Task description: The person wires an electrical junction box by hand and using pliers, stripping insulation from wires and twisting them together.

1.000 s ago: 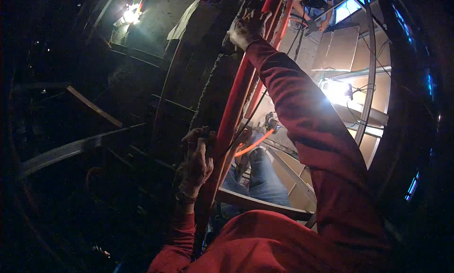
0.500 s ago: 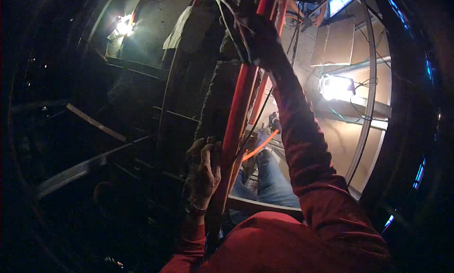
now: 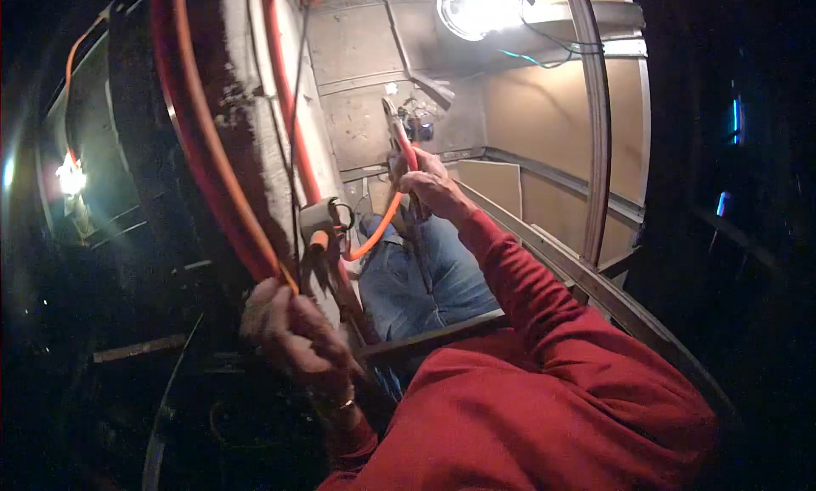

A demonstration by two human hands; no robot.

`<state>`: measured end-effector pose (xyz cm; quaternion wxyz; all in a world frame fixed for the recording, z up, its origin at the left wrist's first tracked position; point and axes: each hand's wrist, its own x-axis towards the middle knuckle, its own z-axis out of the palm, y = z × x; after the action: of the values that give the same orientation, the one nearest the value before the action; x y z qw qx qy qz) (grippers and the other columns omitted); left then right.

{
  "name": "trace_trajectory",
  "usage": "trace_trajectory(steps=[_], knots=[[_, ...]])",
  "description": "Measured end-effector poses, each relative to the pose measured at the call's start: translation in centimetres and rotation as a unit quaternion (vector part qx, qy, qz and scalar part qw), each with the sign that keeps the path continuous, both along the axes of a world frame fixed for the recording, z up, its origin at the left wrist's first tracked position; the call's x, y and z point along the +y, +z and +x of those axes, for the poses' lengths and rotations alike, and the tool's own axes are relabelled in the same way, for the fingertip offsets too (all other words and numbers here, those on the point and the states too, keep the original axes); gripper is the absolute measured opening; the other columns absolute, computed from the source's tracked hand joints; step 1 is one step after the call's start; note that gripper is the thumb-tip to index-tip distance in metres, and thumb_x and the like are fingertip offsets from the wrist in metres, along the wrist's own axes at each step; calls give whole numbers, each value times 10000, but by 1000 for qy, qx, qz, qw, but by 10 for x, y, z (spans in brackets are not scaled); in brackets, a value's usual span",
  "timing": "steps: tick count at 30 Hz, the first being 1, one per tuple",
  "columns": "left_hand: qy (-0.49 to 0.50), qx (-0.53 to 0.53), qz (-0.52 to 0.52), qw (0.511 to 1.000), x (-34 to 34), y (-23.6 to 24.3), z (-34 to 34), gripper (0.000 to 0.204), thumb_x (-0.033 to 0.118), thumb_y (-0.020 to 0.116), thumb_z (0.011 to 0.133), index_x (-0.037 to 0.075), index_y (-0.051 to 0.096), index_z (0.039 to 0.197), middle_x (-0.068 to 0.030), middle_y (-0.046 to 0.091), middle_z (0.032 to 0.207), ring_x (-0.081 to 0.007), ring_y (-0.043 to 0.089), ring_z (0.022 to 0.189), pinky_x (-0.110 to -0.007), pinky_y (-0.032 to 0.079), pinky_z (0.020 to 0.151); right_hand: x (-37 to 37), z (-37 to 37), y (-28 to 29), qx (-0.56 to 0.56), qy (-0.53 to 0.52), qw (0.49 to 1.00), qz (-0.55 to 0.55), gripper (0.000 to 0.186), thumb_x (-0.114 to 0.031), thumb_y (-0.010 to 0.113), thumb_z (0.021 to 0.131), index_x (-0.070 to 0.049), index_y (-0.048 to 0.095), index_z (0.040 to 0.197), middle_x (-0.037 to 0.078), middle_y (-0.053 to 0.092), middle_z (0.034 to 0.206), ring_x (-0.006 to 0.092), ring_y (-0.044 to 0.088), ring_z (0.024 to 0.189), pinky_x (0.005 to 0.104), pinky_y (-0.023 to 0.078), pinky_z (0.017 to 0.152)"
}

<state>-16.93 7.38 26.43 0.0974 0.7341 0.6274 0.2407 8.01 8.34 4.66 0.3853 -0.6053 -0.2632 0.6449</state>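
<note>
My right hand (image 3: 429, 185) is closed around a tool with a pale metal head and red handle (image 3: 406, 151), beside a small dark device (image 3: 422, 127). My left hand (image 3: 297, 325) has its fingers wrapped at the lower end of a long red pipe (image 3: 212, 151), where a thin orange piece shows. Just right of it are a grey bracket (image 3: 319, 215) and an orange hose (image 3: 374, 236) curving toward the tool. A dark cable hangs along the pale, rough beam (image 3: 246, 74), with another red pipe (image 3: 285, 83) on it. My jeans-clad legs (image 3: 425, 278) are below.
Bright work lamps (image 3: 476, 6) (image 3: 72, 181) hang at the top and far left. Tan boards (image 3: 620, 125), a vertical metal strut (image 3: 595, 108) and loose cables stand on the right. A metal rail (image 3: 544, 253) runs beside my right arm. The left side is dark, with thin strips.
My view has swung upward and right. My right hand has left the upper pipe and come down onto the red-handled tool. My left hand remains low on the pipe.
</note>
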Motion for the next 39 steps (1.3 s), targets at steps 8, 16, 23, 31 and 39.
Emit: trace_trajectory(steps=[8,16,23,31,39], knots=[[-114,-230,-328,909,24,-140,154,127,90,592,944,2,632,1025,-212,644,1005,-402,622,961,-465,485,877,-64,69,-224,-105,-174,954,-222,222,-11,652,803,-59,638,1019,7,571,744,98,513,582,278,411,514],[101,-344,-486,797,-10,-371,252,165,144,570,947,3,654,966,-132,684,847,-249,658,771,-394,517,721,-29,132,-333,-236,-152,918,-279,160,-193,749,813,-61,680,873,82,630,750,218,585,658,379,459,603],[97,-257,-527,805,-1,-471,277,166,131,530,950,5,637,961,-218,694,923,-375,678,864,-455,514,777,16,161,-400,-405,-4,878,-254,348,-362,785,787,-60,728,950,230,713,912,419,681,885,494,515,781],[52,-224,-505,832,3,-554,308,173,150,568,940,30,665,1018,-147,718,890,-274,694,822,-395,523,749,33,196,-505,-487,62,865,-103,342,-347,761,818,-35,717,954,237,705,864,421,688,837,487,522,759],[1,-223,-477,850,32,-629,311,200,113,535,935,9,642,1068,-191,715,971,-361,694,948,-421,533,826,23,195,-513,-489,60,860,-133,342,-309,779,804,-55,706,1020,283,668,982,455,641,983,520,499,885]])
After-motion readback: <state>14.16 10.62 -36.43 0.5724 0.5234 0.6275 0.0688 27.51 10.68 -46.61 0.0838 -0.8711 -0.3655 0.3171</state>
